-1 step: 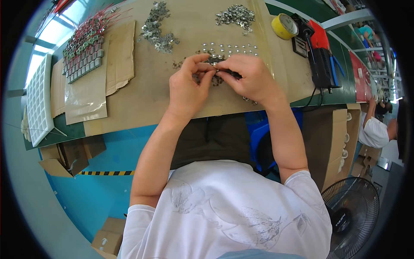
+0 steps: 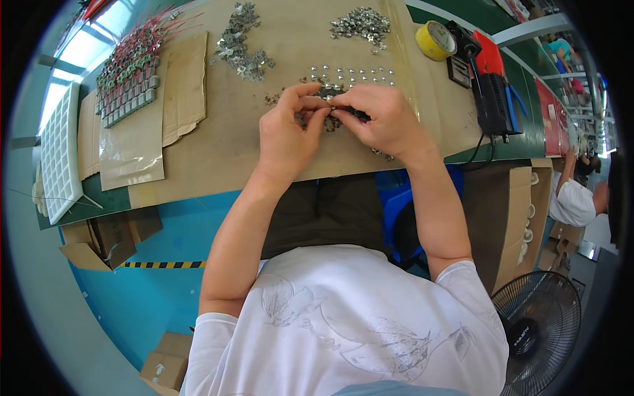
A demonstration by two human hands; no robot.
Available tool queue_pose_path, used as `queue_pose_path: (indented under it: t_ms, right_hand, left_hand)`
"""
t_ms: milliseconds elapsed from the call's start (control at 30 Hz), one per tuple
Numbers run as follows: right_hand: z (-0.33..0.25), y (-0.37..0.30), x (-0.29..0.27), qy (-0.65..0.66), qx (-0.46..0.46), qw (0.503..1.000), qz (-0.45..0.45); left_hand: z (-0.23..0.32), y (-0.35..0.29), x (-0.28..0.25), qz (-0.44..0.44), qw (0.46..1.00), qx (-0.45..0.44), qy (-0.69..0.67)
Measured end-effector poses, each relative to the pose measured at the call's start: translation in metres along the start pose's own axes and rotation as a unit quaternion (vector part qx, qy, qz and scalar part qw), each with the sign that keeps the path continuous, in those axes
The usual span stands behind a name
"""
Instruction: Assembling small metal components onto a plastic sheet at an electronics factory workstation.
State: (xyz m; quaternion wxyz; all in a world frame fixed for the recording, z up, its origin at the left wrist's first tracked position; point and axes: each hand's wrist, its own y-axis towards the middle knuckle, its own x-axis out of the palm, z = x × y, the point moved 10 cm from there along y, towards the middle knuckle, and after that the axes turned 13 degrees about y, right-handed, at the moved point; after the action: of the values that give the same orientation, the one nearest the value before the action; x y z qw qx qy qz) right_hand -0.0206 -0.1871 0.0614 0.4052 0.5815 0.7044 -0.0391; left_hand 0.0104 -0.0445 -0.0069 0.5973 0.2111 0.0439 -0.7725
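The left hand (image 2: 289, 132) and right hand (image 2: 384, 119) meet over the table (image 2: 297, 39), pinching a small metal part (image 2: 329, 98) mostly hidden between their fingertips. They partly cover scattered dark bits (image 2: 271, 99). Just beyond lie rows of silver pieces (image 2: 351, 79); wired motors (image 2: 129, 92) sit far left, yellow tape (image 2: 432, 43) and a black box (image 2: 492, 102) right.

On the hub of the black round fan with wire cage (image 2: 526, 335), to the right of the white short-sleeved shirt with grey leaf print (image 2: 343, 317), there is one slanted line of pale lettering. Left of this shirt, black-and-yellow striped warning tape (image 2: 165, 264) marks the blue floor (image 2: 158, 297). Lower left of it, the brown cardboard box (image 2: 173, 346) carries small whitish marks, too small to read.
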Motion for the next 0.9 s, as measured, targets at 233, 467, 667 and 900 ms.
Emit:
queue_pose_path:
  t_ms: [233,467,667,900]
  right_hand:
    - [0.015,0.001,-0.014,-0.02,0.034,0.999,0.018]
    - [0.024,0.004,-0.009,-0.052,0.03,0.998,-0.009]
    - [0.021,-0.009,-0.042,-0.058,0.126,0.99,-0.032]
    - [0.015,-0.047,-0.033,0.008,0.161,0.983,-0.085]
  left_hand:
    - [0.002,0.001,-0.004,0.041,0.999,0.004,0.006]
    - [0.006,0.001,-0.008,0.068,0.997,0.034,0.028]
    - [0.008,-0.001,-0.009,0.061,0.996,0.043,0.042]
    - [0.017,-0.003,-0.007,0.047,0.994,0.075,0.068]
